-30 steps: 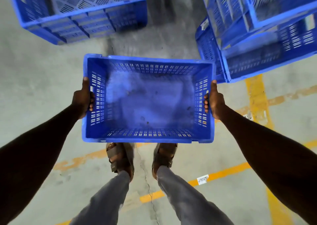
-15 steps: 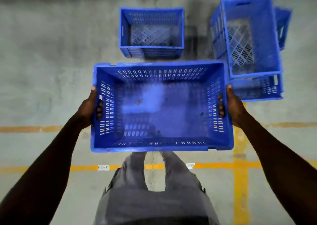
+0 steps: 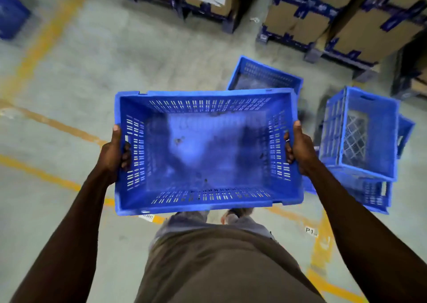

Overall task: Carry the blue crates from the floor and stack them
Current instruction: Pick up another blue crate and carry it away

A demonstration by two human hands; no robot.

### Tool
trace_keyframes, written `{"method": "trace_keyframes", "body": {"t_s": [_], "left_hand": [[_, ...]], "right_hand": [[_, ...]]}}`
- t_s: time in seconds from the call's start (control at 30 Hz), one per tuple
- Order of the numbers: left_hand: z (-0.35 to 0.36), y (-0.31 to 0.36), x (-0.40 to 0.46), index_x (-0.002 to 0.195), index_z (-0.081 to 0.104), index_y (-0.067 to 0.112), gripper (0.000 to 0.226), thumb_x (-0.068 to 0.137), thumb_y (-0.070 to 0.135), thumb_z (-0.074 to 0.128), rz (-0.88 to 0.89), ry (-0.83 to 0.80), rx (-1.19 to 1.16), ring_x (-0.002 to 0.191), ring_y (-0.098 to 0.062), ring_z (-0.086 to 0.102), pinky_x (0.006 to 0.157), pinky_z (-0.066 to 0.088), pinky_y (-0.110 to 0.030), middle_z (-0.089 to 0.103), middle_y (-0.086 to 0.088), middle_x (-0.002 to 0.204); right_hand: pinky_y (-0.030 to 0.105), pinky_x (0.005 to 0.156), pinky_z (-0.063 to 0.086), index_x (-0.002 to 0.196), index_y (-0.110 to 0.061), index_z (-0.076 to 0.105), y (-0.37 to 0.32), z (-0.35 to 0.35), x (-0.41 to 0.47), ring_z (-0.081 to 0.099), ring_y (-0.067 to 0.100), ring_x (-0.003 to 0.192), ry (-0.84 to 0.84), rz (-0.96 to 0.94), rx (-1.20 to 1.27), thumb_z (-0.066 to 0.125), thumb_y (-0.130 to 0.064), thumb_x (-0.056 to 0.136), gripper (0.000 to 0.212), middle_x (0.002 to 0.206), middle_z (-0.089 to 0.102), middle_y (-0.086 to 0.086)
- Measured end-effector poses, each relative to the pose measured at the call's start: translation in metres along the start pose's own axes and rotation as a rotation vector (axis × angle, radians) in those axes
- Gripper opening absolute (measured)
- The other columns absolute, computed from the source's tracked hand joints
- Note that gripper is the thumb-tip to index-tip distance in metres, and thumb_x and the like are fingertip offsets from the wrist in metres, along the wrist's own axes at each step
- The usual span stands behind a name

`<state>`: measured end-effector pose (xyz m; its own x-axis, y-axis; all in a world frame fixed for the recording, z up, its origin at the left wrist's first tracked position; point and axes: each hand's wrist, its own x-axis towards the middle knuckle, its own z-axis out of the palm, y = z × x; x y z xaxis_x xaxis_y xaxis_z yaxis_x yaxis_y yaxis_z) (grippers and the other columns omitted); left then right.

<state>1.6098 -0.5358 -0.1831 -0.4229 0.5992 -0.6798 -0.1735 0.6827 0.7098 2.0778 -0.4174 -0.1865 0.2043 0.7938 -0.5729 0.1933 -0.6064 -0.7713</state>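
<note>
Blue plastic all round: the carried crate point(image 3: 208, 150) is held up at about waist height, open side up and empty apart from a few specks on its floor, well clear of the concrete floor point(image 3: 138, 55). It's gripped at both short ends, with the left hand point(image 3: 113, 151) curled through the handle slot on its side and the right hand point(image 3: 300, 149) doing the same opposite, thumbs laid on the rim. So both hands are clamped on the crate, no gap to speak of.

Just beyond its far edge, another crate point(image 3: 263, 76) sits on the floor, partly hidden. Off to the right a tilted crate point(image 3: 367, 131) is perched crookedly on a lower crate point(image 3: 374, 194), which looks like the stack being built, though honestly that's a guess. Cardboard boxes point(image 3: 323, 13) on pallets are lined up further back, and yellow floor lines point(image 3: 46, 122) run underneath.

For doing this bit well: the crate should probably be kept level and close to the body while it's carried over, and the tilted one likely needs to be squared up first, otherwise anything set on top could slide off. Corners should be lined up before the grip is let go. Fingers could get pinched at the slots if it's dropped in fast.
</note>
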Motion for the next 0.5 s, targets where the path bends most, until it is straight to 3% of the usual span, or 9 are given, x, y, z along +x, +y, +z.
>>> {"method": "trace_keyframes", "body": {"t_s": [0.23, 0.33, 0.5], "left_hand": [[-0.143, 0.015, 0.005, 0.078, 0.045, 0.02, 0.054, 0.092, 0.072, 0.04, -0.055, -0.072, -0.249, 0.034, -0.01, 0.028, 0.036, 0.028, -0.018, 0.031, 0.006, 0.048], [-0.196, 0.015, 0.005, 0.079, 0.044, 0.02, 0.053, 0.092, 0.071, 0.04, -0.042, 0.0, -0.346, 0.032, -0.007, 0.026, 0.034, 0.023, -0.015, 0.03, 0.008, 0.045], [-0.276, 0.014, 0.012, 0.077, 0.045, 0.021, 0.054, 0.091, 0.073, 0.042, -0.038, 0.174, -0.448, 0.031, -0.008, 0.023, 0.035, 0.022, -0.015, 0.03, 0.008, 0.046]], "right_hand": [[0.018, 0.039, 0.029, 0.087, -0.019, 0.054, -0.091, 0.13, 0.005, 0.026, 0.01, 0.034, -0.326, 0.011, -0.1, 0.034, -0.07, 0.097, 0.056, 0.048, 0.036, -0.005], [0.018, 0.037, 0.03, 0.089, -0.018, 0.054, -0.133, 0.193, 0.002, 0.028, 0.009, 0.035, -0.457, -0.007, -0.126, 0.036, -0.065, 0.099, 0.051, 0.05, 0.036, -0.004], [0.019, 0.036, 0.028, 0.089, -0.017, 0.053, -0.194, 0.321, -0.004, 0.026, 0.01, 0.033, -0.526, -0.099, -0.276, 0.035, -0.064, 0.1, 0.052, 0.049, 0.033, -0.005]]}}
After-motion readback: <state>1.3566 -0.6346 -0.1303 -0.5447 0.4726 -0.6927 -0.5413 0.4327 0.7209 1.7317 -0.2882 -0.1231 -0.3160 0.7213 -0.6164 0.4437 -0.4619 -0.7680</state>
